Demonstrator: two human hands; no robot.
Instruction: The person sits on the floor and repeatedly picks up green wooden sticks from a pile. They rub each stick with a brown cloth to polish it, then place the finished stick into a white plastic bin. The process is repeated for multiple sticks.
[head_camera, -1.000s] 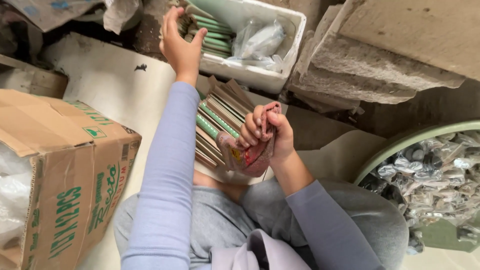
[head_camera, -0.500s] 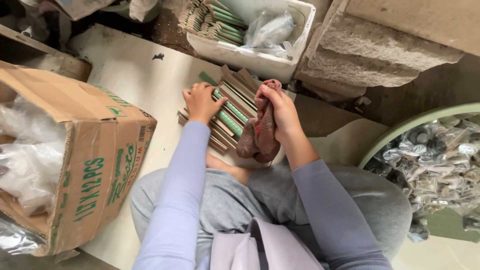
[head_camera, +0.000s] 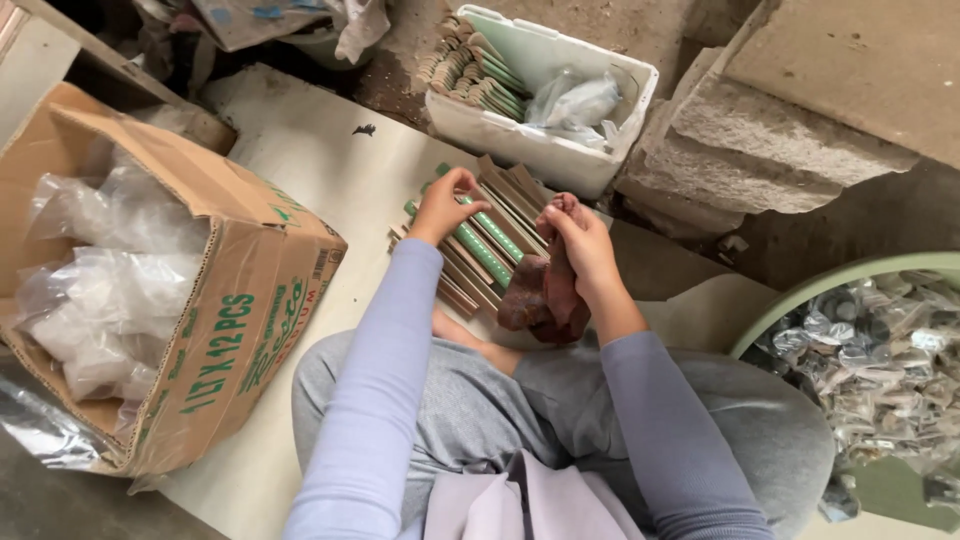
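The flat cardboard sleeves (head_camera: 487, 243), brown with green stripes, lie fanned in a stack on the pale board (head_camera: 300, 170), just beyond my knees. They look light, thin and fairly stiff, likely to slide over one another, so I judge the top one is best pinched at its far end edge. My left hand (head_camera: 447, 205) rests on the stack's far left part, fingers curled down onto the top sleeve, thumb tucked beside it. My right hand (head_camera: 583, 245) is closed around a soft, limp reddish-brown bundle (head_camera: 540, 295), pinching its upper end while the rest hangs toward my lap. Farther off sits a white foam box (head_camera: 540, 150) holding more sleeves.
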